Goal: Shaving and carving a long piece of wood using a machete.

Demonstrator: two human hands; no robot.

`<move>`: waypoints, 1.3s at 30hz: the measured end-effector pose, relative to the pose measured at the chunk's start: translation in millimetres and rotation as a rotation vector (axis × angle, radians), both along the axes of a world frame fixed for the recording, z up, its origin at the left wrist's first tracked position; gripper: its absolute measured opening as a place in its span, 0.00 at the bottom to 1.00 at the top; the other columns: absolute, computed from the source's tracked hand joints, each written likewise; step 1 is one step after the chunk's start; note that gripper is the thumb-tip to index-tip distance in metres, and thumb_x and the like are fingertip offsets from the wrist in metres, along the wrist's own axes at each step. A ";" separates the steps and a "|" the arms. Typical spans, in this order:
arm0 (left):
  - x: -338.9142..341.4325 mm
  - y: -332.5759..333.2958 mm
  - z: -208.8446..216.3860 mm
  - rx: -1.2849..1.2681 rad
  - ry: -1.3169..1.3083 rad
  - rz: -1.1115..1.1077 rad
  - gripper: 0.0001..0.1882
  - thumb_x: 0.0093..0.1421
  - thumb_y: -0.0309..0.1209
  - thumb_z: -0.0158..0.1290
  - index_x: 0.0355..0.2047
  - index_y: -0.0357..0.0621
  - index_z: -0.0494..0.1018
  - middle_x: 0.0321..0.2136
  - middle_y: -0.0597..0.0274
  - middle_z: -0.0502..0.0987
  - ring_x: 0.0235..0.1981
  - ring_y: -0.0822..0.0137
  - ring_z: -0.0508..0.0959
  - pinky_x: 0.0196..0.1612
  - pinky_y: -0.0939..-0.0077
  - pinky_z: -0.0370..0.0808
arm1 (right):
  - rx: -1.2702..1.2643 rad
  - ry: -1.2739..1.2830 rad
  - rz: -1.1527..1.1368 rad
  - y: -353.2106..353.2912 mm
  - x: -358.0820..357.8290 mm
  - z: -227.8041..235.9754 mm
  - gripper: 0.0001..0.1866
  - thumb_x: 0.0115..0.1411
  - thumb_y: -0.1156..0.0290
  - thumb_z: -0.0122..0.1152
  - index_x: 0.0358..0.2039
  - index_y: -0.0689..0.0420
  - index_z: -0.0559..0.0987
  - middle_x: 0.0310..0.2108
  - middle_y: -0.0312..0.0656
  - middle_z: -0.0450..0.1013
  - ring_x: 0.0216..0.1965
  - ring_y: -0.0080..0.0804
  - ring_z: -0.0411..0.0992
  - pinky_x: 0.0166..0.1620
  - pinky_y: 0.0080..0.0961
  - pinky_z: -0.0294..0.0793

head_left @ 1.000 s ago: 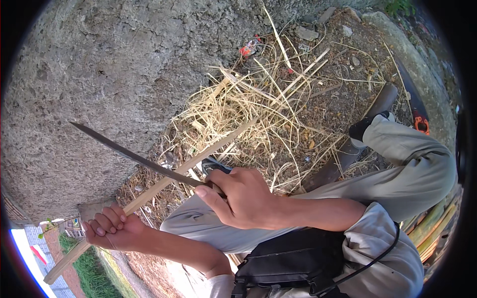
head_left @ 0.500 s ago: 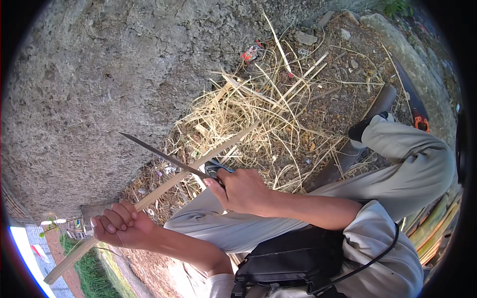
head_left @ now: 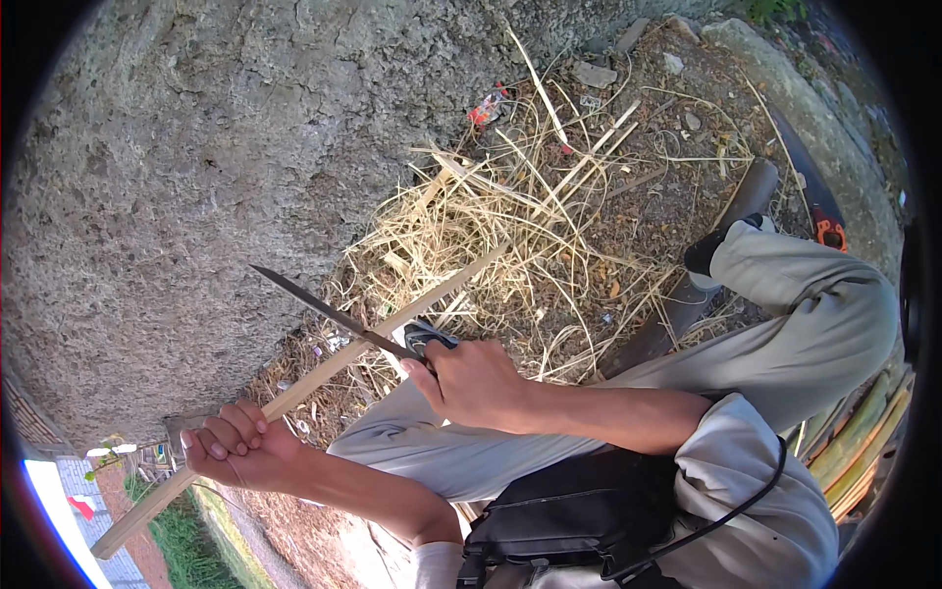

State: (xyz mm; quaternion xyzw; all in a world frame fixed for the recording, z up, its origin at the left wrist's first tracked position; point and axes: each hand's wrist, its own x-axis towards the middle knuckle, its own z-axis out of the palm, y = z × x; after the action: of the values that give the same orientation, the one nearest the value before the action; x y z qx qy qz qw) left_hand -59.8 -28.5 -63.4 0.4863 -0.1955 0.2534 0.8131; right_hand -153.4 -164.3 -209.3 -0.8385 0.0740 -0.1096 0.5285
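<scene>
A long pale strip of bamboo or wood (head_left: 329, 367) slants across the view, its far end over a heap of shavings. My left hand (head_left: 238, 450) is wrapped round it toward its lower left end. My right hand (head_left: 473, 383) grips a long dark-bladed knife (head_left: 312, 299), whose handle is mostly hidden by the fingers. The blade crosses the strip near its middle and touches it, the tip pointing up and left.
Pale curled shavings (head_left: 442, 221) pile up beyond my hands, beside a rough stone wall (head_left: 186, 196). A saw with an orange handle (head_left: 829, 234) lies at the right, near a dark pole (head_left: 751, 196). Bamboo lengths (head_left: 863, 452) lie at lower right. A black bag (head_left: 579, 515) rests against me.
The knife blade has shifted slightly to the right and down along with my right hand. My left hand keeps its hold on the strip in nearly the same place.
</scene>
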 end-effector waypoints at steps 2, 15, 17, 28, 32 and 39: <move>3.7 -0.7 -0.4 0.001 -0.004 0.005 0.23 0.64 0.32 0.42 0.11 0.55 0.50 0.06 0.73 0.47 0.07 0.78 0.45 0.10 0.83 0.50 | -0.026 -0.073 0.044 -1.7 -7.2 22.1 0.25 0.66 0.53 0.44 0.23 0.62 0.74 0.07 0.45 0.66 0.10 0.46 0.69 0.17 0.41 0.70; -4.0 -7.5 3.9 -0.002 -0.037 0.038 0.22 0.64 0.31 0.43 0.13 0.54 0.51 0.06 0.73 0.47 0.08 0.79 0.46 0.10 0.83 0.50 | -0.017 -0.194 0.071 -0.7 -8.8 26.2 0.25 0.66 0.54 0.43 0.21 0.61 0.74 0.06 0.43 0.65 0.09 0.45 0.69 0.17 0.40 0.69; -12.6 -14.1 3.6 -0.018 -0.040 0.063 0.22 0.64 0.31 0.43 0.12 0.54 0.51 0.06 0.73 0.47 0.08 0.78 0.46 0.10 0.83 0.50 | -0.077 -0.239 0.045 4.9 -3.2 11.3 0.26 0.66 0.54 0.43 0.20 0.60 0.75 0.06 0.43 0.66 0.09 0.43 0.69 0.17 0.39 0.69; 6.0 -15.4 5.5 0.054 -0.043 0.002 0.21 0.63 0.32 0.44 0.14 0.55 0.52 0.06 0.73 0.49 0.08 0.79 0.49 0.12 0.82 0.51 | -0.021 0.113 -0.195 -15.7 21.3 -67.4 0.27 0.66 0.54 0.41 0.20 0.62 0.76 0.10 0.49 0.69 0.14 0.52 0.71 0.22 0.43 0.73; 10.5 -14.8 10.8 0.024 -0.014 0.020 0.21 0.63 0.33 0.45 0.13 0.55 0.52 0.07 0.74 0.48 0.08 0.79 0.48 0.12 0.83 0.51 | 0.077 -0.002 -0.125 -5.3 15.9 -66.1 0.27 0.67 0.53 0.39 0.24 0.63 0.76 0.11 0.52 0.70 0.17 0.51 0.73 0.23 0.45 0.73; 11.9 -21.4 4.7 0.010 0.003 -0.007 0.22 0.63 0.33 0.44 0.12 0.55 0.52 0.05 0.73 0.48 0.07 0.79 0.47 0.10 0.82 0.50 | -0.013 0.282 -0.210 -40.8 22.0 -123.0 0.29 0.67 0.52 0.39 0.24 0.64 0.76 0.10 0.50 0.69 0.15 0.50 0.72 0.22 0.44 0.74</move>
State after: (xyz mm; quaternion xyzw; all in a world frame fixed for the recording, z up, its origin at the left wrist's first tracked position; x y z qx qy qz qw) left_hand -47.9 -49.9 -58.7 0.4900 -0.1972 0.2490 0.8118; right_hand -131.4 -205.2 -332.2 -0.8366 0.2338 -0.0462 0.4933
